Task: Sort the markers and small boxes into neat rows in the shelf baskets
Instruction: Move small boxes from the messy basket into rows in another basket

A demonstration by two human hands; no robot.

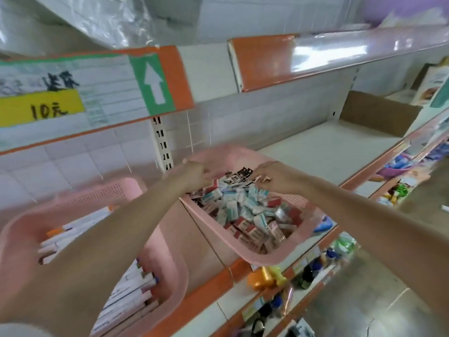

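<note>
Two pink baskets stand on the shelf. The left basket (pixel 102 198) holds white markers (pixel 131 290) lying in rows. The right basket (pixel 262 257) is heaped with several small boxes (pixel 245 210), white, teal and red. Both my hands reach into the far end of the right basket. My left hand (pixel 194 175) has its fingers curled down among the boxes at the basket's back left. My right hand (pixel 272 177) has its fingers curled over dark printed packets (pixel 239 176) at the back. The frame is blurred, so what each hand holds is unclear.
A bare shelf board (pixel 323 147) runs right of the baskets to a brown cardboard box (pixel 374 113). An orange-edged shelf (pixel 267 62) hangs overhead, with a price sign (pixel 43 108) at left. Lower shelves (pixel 315 263) at right hold assorted goods.
</note>
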